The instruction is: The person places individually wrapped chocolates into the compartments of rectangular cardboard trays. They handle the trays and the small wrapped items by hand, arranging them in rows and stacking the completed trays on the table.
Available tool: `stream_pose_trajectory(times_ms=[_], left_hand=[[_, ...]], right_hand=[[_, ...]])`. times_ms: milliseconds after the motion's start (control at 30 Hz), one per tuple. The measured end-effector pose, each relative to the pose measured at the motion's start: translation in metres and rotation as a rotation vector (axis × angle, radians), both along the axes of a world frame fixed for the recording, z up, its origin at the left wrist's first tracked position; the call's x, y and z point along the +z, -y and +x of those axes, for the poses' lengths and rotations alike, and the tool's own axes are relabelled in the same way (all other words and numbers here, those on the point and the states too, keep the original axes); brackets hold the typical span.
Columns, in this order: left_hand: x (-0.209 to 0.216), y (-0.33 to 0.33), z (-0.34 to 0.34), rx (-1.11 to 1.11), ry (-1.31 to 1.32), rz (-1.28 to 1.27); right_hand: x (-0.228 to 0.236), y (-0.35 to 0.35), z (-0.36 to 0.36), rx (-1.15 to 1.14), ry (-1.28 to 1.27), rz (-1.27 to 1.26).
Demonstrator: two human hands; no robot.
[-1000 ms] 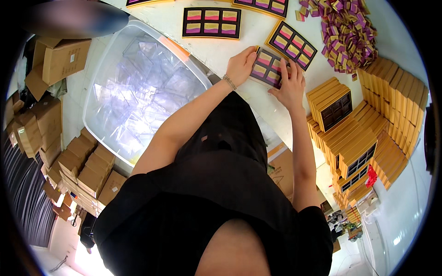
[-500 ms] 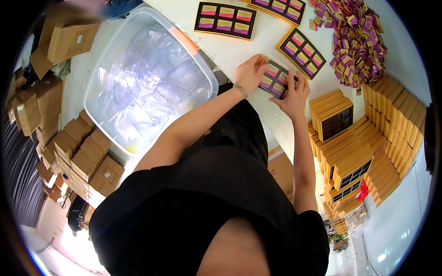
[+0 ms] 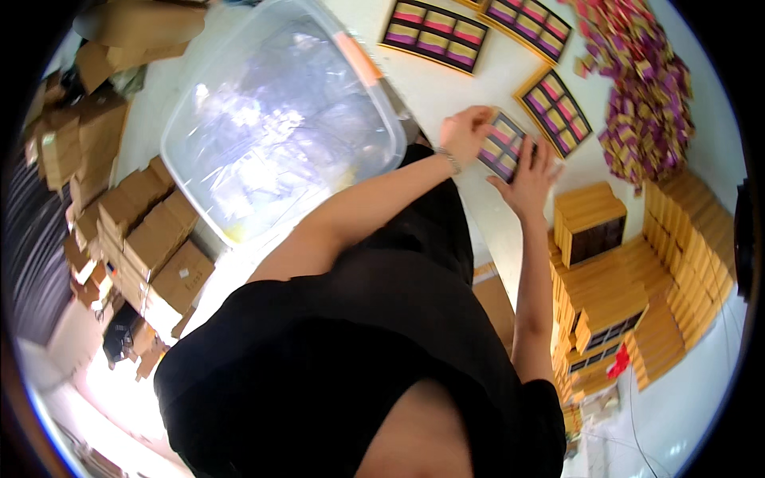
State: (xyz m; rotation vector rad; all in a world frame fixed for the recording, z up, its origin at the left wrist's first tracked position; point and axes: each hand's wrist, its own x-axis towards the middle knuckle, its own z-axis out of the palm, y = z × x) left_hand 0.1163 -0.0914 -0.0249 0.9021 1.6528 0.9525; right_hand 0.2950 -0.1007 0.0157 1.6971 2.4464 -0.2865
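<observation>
A black compartment tray box point(image 3: 502, 146) with pink, purple and gold packets lies near the table's front edge, with a greyish sheen over its top. My left hand point(image 3: 465, 134), wearing a bracelet, has its fingers closed together at the tray's left side; its fingertips partly hide that corner. At the opposite side my right hand point(image 3: 527, 185) has its fingers spread, with the fingertips at the tray's right edge. Just beyond it lies a similar filled tray box point(image 3: 554, 110) with a gold rim. Farther back are another filled tray box point(image 3: 434, 35) and one more point(image 3: 527, 24).
A large clear plastic bin point(image 3: 390, 119) holding transparent plastic pieces stands left of the table point(image 3: 446, 88). At the back right lies a heap of small purple, pink and gold packets point(image 3: 647, 115). Stacked gold boxes point(image 3: 591, 211) fill the right side. Cardboard boxes point(image 3: 179, 275) stand at far left.
The whole view has shifted, so things sit farther right and mostly lower. My left fingers have drawn together at the tray's left side; my right fingers have spread at its right edge.
</observation>
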Motion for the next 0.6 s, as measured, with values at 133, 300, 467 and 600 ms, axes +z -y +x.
stream_pose_trajectory(times_ms=[133,300,467,600], left_hand=[[0.002,-0.002,0.003,0.002,0.019,0.026],[-0.019,0.019,-0.077,0.178,-0.123,0.087],[-0.112,0.046,-0.276,0.306,-1.012,-0.334],[-0.161,0.025,-0.344,-0.092,-1.384,-0.394]], right_hand=[[-0.017,0.007,0.0,0.037,-0.096,0.16],[-0.029,0.04,0.018,-0.019,-0.082,0.175],[-0.029,0.088,0.05,0.008,-0.068,0.173],[-0.019,0.075,0.05,0.073,0.051,0.059]])
